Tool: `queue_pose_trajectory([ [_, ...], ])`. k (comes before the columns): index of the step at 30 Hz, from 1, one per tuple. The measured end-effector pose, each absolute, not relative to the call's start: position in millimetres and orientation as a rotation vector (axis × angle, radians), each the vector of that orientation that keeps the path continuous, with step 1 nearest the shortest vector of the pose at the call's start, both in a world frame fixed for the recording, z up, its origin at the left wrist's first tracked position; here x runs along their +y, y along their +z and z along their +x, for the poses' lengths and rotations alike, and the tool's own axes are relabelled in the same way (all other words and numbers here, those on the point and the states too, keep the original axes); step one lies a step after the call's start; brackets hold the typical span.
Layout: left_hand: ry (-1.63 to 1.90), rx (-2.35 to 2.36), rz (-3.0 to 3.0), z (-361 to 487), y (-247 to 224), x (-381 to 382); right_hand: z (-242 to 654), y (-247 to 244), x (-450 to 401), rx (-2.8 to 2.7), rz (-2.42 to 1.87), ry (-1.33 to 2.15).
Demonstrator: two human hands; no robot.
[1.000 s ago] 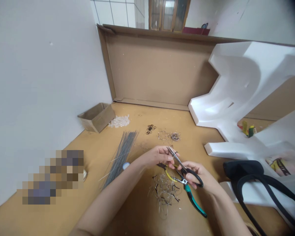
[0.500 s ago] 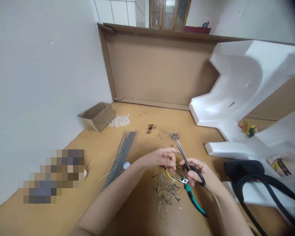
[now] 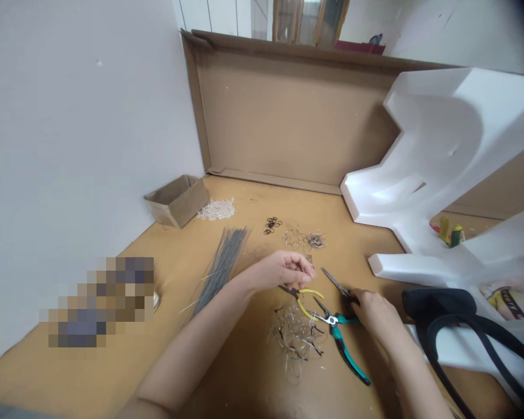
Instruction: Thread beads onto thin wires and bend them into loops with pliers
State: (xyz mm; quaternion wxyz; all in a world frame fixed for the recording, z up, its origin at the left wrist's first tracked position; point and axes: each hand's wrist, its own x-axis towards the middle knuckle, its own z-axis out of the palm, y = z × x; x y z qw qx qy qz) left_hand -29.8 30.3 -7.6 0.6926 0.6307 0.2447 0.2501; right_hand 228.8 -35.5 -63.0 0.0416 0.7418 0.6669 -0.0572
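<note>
Scissors (image 3: 335, 282), one pair: handles covered by the right grip (image 3: 375, 312), blades pointed out from it toward the far edge of the table (image 3: 240, 378). Whether the right grip is clamped on them cannot be told, its fingertips being hidden. Left grip (image 3: 291, 271): fingers curled, thumb drawn close to the fingertips, held apart from the blades; any content cannot be made out. Teal-handled pliers (image 3: 350, 361) and wire tangle (image 3: 294, 337): placed toward the near edge.
</note>
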Motion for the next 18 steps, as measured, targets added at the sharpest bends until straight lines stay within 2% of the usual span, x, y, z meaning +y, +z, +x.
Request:
queue_pose_trajectory([
  [3,0.579,0.567,1.528,-29,-4,26,216,-48,-37,2.279,2.508,-0.306],
  [4,0.547,0.580,1.547,-28,-3,24,208,-41,-39,2.394,2.604,-0.512],
  [6,0.477,0.610,1.572,-26,-2,20,190,-26,-44,2.546,2.634,-1.151],
  [7,0.468,0.629,1.598,-25,-2,18,180,-20,-46,2.567,2.560,-1.431],
  [9,0.513,0.684,1.669,-23,-1,14,164,-12,-48,2.633,2.341,-1.759],
  [13,0.667,0.794,1.713,-21,-2,8,149,-13,-41,2.622,2.232,-1.919],
  [18,0.781,0.854,1.683,-23,0,5,150,-12,-32,2.621,2.317,-1.831],
])
